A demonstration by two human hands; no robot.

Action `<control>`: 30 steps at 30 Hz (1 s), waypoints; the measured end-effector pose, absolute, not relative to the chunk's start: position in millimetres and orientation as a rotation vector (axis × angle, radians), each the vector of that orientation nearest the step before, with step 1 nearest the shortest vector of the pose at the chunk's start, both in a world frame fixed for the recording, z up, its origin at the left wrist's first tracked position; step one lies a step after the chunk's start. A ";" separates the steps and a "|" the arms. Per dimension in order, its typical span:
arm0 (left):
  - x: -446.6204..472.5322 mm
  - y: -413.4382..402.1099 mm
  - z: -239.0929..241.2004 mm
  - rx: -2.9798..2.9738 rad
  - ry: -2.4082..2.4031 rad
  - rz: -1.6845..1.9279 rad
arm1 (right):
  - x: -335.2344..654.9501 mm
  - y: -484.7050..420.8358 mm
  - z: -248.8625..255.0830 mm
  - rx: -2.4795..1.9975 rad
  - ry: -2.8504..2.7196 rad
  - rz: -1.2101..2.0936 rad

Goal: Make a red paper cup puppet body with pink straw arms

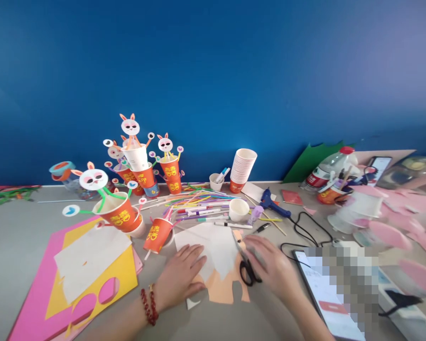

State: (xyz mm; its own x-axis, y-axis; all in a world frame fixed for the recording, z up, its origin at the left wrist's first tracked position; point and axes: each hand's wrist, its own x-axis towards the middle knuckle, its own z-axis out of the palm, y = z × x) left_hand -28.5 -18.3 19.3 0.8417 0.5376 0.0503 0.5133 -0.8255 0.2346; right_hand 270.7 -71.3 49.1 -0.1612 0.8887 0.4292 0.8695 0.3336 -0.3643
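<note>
My left hand [179, 277] lies flat, fingers stretched out, on white paper [216, 248] that overlaps an orange paper sheet [222, 289] on the grey table. A red bead bracelet circles that wrist. My right hand [270, 265] rests just right of the paper, its fingers curled over black-handled scissors [246, 270] whose blades point away from me across the sheets. Whether the fingers sit inside the handles is hidden.
Orange paper cups with bunny faces [119, 213] stand at the left and back. A pile of coloured straws and pens [199, 206], a cup stack [242, 168], a blue glue gun [270, 201], a phone [326, 289] and pink and yellow card [74, 289] crowd the table [14, 246].
</note>
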 end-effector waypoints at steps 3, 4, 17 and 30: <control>-25.7 -20.7 18.8 2.783 0.806 0.187 | 273.2 -46.9 73.7 -1.518 -1.987 -0.211; -25.3 -20.3 19.0 2.770 0.804 0.200 | 271.2 -37.3 80.9 -1.537 -2.011 -0.272; -49.7 -20.5 24.6 2.814 0.743 0.362 | 251.9 17.8 88.7 -1.793 -2.236 -0.464; -63.7 -20.4 20.4 2.880 0.742 0.290 | 207.7 -43.9 65.7 -1.220 -2.372 0.195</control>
State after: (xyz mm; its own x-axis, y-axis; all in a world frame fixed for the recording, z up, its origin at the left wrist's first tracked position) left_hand -63.7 -20.4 20.4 0.8589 0.4904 0.1478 0.4608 -0.8658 0.1951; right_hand 207.7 -43.9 65.7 -0.4989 0.7986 0.3366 0.7328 0.5961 -0.3281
